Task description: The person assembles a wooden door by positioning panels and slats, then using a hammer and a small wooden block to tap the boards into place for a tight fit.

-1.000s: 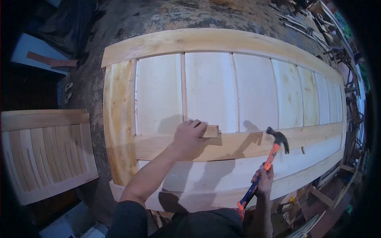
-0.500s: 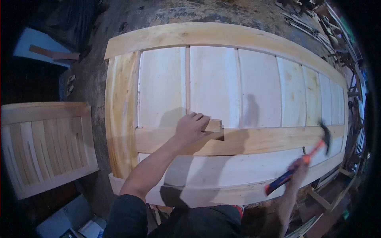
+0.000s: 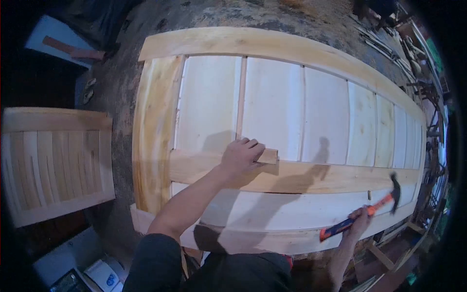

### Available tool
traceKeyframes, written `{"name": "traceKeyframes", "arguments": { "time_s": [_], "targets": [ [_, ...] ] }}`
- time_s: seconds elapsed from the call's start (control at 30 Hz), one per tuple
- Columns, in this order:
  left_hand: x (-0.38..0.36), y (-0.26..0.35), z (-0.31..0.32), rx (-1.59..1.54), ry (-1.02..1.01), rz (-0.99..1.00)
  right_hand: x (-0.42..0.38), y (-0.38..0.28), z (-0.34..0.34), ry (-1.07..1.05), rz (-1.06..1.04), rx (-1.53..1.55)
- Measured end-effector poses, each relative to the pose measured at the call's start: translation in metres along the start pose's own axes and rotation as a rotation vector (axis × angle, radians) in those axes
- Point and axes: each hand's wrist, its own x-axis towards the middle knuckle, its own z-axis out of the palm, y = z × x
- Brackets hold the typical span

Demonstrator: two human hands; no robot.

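A large wooden panelled frame (image 3: 209,43) lies flat before me, with pale boards set between its rails. My left hand (image 3: 243,155) is closed around a short wood block (image 3: 269,156), which it holds against the middle rail (image 3: 311,176). In my right hand (image 3: 359,221) is a claw hammer (image 3: 381,204), gripped by its dark blue and orange handle. The hammer's black head is out to the right, above the near part of the frame and apart from the block.
A smaller slatted wooden panel (image 3: 58,165) stands at the left. Wood strips (image 3: 384,51) lie on the floor at the far right. A reddish board (image 3: 73,48) rests on a pale sheet at the upper left. White packaging (image 3: 103,275) sits at the lower left.
The right hand and hammer have dropped a little, and the hammer head is lower. The left hand still holds the block at the rail. The whole view has shifted slightly.
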Motion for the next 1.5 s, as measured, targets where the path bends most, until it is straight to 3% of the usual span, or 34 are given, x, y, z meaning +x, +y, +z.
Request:
{"name": "traceKeyframes", "arguments": {
  "time_s": [0.07, 0.1, 0.13, 0.2, 0.27, 0.37, 0.4, 0.47, 0.6, 0.67, 0.77, 0.87, 1.07, 1.13, 1.3, 1.47, 1.5],
  "targets": [
    [0.0, 0.001, -0.002, 0.011, 0.017, 0.004, -0.012, 0.021, 0.015, 0.144, -0.117, 0.05],
    [-0.003, 0.001, -0.002, 0.02, 0.036, 0.013, -0.039, 0.033, 0.044, 0.087, -0.097, -0.031],
    [-0.001, 0.002, 0.001, 0.026, 0.053, 0.036, -0.067, 0.05, 0.064, -0.01, -0.033, -0.102],
    [0.002, 0.007, 0.0, 0.012, 0.038, 0.042, -0.122, 0.079, 0.087, -0.406, 0.207, -0.365],
    [0.002, 0.009, -0.006, -0.023, -0.005, -0.014, -0.131, 0.077, 0.08, -0.707, 0.336, -0.639],
    [0.001, 0.006, -0.005, -0.005, -0.104, -0.033, -0.108, 0.062, 0.063, -0.573, 0.436, -0.458],
    [-0.006, 0.01, -0.006, 0.0, -0.017, 0.02, -0.103, 0.07, 0.055, -0.518, 0.466, -0.352],
    [-0.019, 0.024, -0.002, 0.019, 0.169, 0.13, -0.086, 0.096, 0.037, -0.56, 0.372, -0.435],
    [-0.091, 0.082, -0.002, -0.049, -0.01, 0.348, -0.081, 0.138, 0.018, -0.555, 0.265, -0.47],
    [-0.124, 0.101, 0.003, -0.11, -0.24, 0.225, -0.083, 0.144, 0.022, -0.505, 0.227, -0.483],
    [-0.145, 0.094, 0.014, -0.117, -0.38, 0.086, -0.089, 0.139, 0.033, -0.418, 0.187, -0.498],
    [-0.158, 0.088, 0.039, -0.064, -0.335, 0.165, -0.091, 0.145, 0.037, -0.354, 0.166, -0.507],
    [-0.155, 0.101, 0.06, -0.058, -0.444, 0.025, -0.089, 0.155, 0.032, -0.336, 0.133, -0.514],
    [-0.157, 0.104, 0.064, -0.124, -0.387, -0.01, -0.094, 0.147, 0.043, -0.267, 0.111, -0.618],
    [-0.149, 0.1, 0.043, -0.166, -0.363, -0.025, -0.095, 0.145, 0.049, -0.328, 0.078, -0.631],
    [-0.161, 0.102, 0.07, -0.125, -0.248, 0.021, -0.072, 0.173, 0.017, -0.35, -0.071, -0.712],
    [-0.162, 0.102, 0.07, -0.098, -0.222, 0.019, -0.073, 0.17, 0.018, -0.333, -0.02, -0.703]
  ]
}}
